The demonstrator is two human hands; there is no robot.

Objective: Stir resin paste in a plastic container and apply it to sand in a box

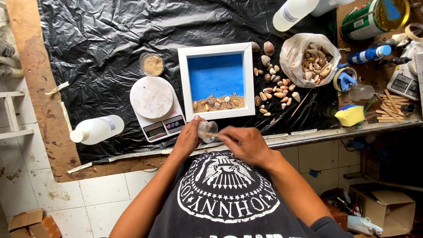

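The small clear plastic cup (207,131) is held tilted at the near edge of the work table, just in front of the white shadow-box frame (217,81). The left hand (188,137) is closed around the cup from its left side, fingers wrapped on the wall. The right hand (246,143) is closed in a pinch on a thin wooden stick (213,134), whose tip enters the cup mouth; the cup therefore lies between the two hands.

The frame has a blue interior, with a band of sand and small shells along its lower edge. Left of the frame stands a digital scale (156,105) with a round white platter; behind it sits a small dish of sand (153,64). Loose shells (273,88) lie right of the frame, beside an open plastic bag of shells (310,59). A white bottle (97,129) lies on the black plastic sheet (97,44) at left.
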